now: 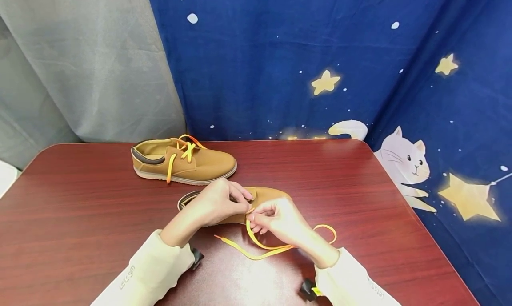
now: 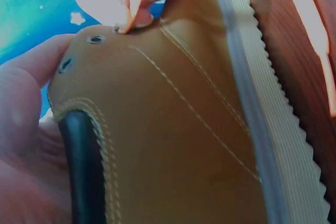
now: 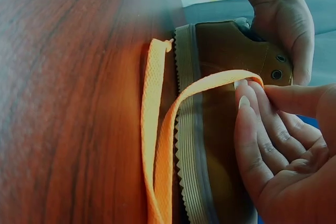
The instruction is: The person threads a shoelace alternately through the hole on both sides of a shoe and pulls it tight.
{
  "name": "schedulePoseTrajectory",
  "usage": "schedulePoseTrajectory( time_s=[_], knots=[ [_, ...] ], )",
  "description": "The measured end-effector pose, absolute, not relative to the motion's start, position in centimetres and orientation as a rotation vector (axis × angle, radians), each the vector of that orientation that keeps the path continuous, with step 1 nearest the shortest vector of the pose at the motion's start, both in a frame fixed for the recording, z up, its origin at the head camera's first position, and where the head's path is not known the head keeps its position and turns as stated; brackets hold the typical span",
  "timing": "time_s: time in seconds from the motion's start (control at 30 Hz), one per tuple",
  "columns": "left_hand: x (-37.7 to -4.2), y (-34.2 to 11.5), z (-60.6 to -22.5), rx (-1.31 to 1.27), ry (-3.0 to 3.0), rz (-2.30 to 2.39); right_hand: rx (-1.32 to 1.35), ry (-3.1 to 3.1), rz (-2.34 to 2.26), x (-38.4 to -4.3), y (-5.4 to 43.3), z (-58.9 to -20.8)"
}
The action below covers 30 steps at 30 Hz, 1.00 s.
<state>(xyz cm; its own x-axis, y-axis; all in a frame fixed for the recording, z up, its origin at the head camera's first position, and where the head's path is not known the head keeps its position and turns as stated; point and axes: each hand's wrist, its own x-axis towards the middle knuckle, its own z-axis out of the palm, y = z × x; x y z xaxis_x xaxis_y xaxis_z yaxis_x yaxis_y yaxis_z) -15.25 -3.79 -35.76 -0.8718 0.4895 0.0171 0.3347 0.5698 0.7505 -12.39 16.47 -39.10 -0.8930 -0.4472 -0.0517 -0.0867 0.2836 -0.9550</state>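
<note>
A tan shoe (image 1: 274, 193) with a pale ribbed sole lies on its base near the middle of the table, toe to the right. My left hand (image 1: 218, 201) grips its eyelet flap, the fingers at the shoe's opening. Two bare metal eyelets (image 2: 96, 40) show in the left wrist view. Between thumb and fingertips, my right hand (image 1: 282, 215) pinches an orange-yellow shoelace (image 3: 210, 81) close to a third eyelet, where the lace meets the flap. The rest of the lace loops down onto the tabletop, its tipped end pointing left.
Behind stands a matching tan shoe (image 1: 212, 161), its yellow-orange lace threaded and crossed. The reddish-brown table (image 1: 92, 217) ends in front of a grey curtain (image 1: 116, 66) and a blue curtain (image 1: 256, 66) with stars and a cat.
</note>
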Motion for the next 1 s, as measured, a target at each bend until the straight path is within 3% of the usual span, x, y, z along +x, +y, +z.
schedulePoseTrajectory(
  time_s=[0.47,1.0],
  knots=[
    [-14.93,-3.13,-35.95,0.601,2.738,1.188,-0.572,2.683,-1.408,-12.57,17.48,-38.39],
    [-14.50,-2.77,-35.59,0.512,2.820,1.185,-0.585,2.725,-1.412,-12.44,17.05,-38.64]
  ],
)
